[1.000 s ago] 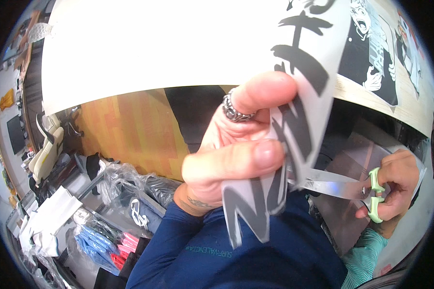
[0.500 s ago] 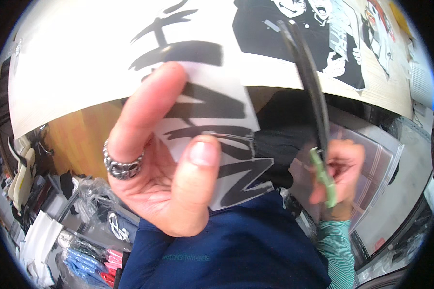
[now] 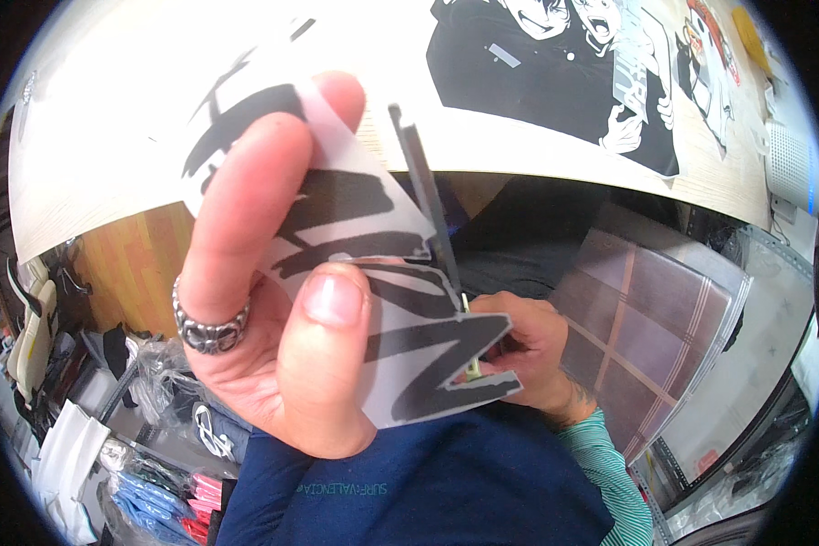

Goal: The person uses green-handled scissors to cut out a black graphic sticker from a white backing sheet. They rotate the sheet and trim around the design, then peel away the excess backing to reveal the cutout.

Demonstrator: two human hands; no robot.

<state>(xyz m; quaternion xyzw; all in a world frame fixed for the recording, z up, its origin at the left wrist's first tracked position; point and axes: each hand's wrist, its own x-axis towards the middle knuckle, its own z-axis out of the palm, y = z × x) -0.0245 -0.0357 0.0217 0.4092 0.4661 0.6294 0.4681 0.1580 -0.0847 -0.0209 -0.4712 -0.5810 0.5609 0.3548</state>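
In my left hand (image 3: pixel 314 391) is a translucent film sheet (image 3: pixel 396 387) with thick black brush-like lettering, pinched between thumb and fingers. Its right edge is cut unevenly around the letters, and its upper part curls over behind my fingers. My right hand (image 3: pixel 537 350) grips a pair of scissors (image 3: pixel 429 196) with pale green handles. The dark blades point up along the film's right edge, close together; whether they touch the film I cannot tell. Part of the handles and some right fingers are hidden behind the lower letters.
Ahead stands a pale table (image 3: pixel 118 164). On it lie a black-and-white figure print (image 3: pixel 537 82) and a smaller coloured print (image 3: pixel 710 73). At right is a brown checked flat sheet (image 3: pixel 642 318) in clear wrap. Bagged blue clothing (image 3: pixel 150 500) lies at lower left.
The scissors have swung in from the right to the film's edge, and my right hand came left with them. The film and left hand shifted slightly left, with the film tilting.
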